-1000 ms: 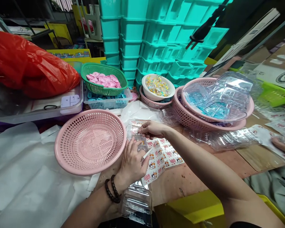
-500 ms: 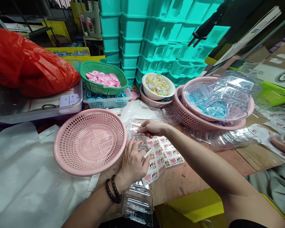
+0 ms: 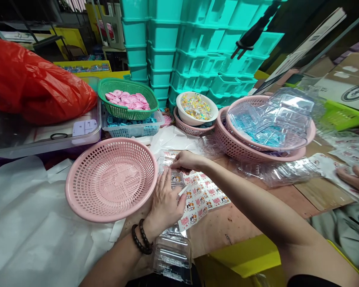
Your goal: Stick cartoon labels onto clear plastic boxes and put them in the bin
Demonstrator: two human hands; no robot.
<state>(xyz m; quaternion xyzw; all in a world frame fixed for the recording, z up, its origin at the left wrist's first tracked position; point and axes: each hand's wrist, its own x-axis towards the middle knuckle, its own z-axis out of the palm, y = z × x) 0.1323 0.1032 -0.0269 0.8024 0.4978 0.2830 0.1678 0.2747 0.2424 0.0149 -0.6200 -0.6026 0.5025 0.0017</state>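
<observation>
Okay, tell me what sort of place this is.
Probably a small packing workshop: teal plastic bins rise in stacks behind the work surface, baskets and a white bowl hold many small parts, and clear plastic packaging lies beside a sheet of cat stickers.

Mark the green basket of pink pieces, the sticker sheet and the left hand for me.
Green basket (image 3: pixel 128 114): head view, on its near wall.
Sticker sheet (image 3: pixel 201 196): head view, on its printed face.
Left hand (image 3: pixel 166 204): head view, on the back of the hand.
</observation>
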